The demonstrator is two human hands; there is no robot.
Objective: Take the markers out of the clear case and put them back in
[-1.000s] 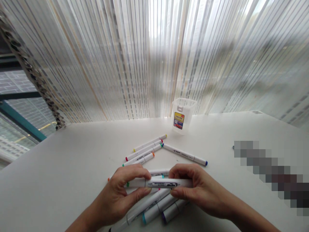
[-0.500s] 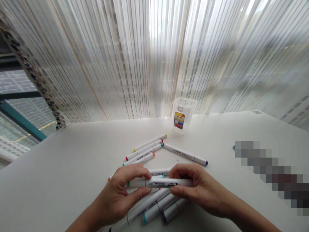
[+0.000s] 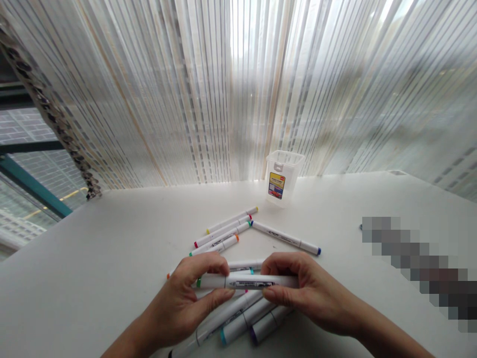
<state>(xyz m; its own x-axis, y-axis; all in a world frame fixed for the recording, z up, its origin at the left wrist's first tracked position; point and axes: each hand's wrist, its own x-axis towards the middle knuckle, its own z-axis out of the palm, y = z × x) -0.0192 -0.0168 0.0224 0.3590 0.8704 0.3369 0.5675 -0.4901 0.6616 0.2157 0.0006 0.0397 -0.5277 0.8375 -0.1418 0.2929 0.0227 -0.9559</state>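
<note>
A white marker with a green end point(image 3: 238, 282) lies level across both hands, its printed label facing me. My right hand point(image 3: 303, 286) is closed on its right part, thumb in front and curled fingers behind. At the cap end, my left hand point(image 3: 192, 293) pinches it between thumb and forefinger near the seam. Directly below and behind the hands are more white markers, among them a light-blue-ended one point(image 3: 238, 330) and a purple-ended one point(image 3: 266, 325). Some are partly hidden by my hands.
Several markers, including a yellow-ended one point(image 3: 233, 220), lie fanned beyond my hands. A blue-ended marker point(image 3: 286, 238) lies to their right. A clear plastic container point(image 3: 294, 174) with a label stands behind, near the striped curtain point(image 3: 208, 89). A blurred-out item point(image 3: 421, 271) lies right on the white table point(image 3: 93, 278).
My left forefinger has shifted slightly left along the marker, and a little more of the cap shows. The right hand and the other things look unmoved.
</note>
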